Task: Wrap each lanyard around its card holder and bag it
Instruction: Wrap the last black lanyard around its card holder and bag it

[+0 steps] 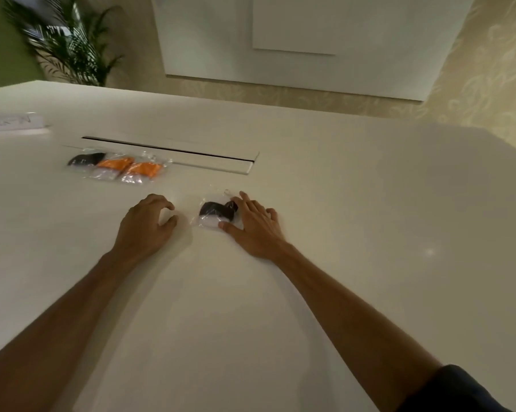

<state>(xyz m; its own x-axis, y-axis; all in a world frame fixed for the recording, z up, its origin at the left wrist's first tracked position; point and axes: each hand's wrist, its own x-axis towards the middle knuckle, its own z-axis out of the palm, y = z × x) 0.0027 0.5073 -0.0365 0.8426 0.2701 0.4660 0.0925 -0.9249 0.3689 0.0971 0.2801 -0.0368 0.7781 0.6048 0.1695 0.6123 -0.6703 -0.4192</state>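
Bagged black lanyard (218,214) under right grip (252,223) — left grip (148,217) beside; apart.

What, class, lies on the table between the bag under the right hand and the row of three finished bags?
Nothing visible. Bare table separates the bag under the right hand from the row. The left hand rests beside that path.
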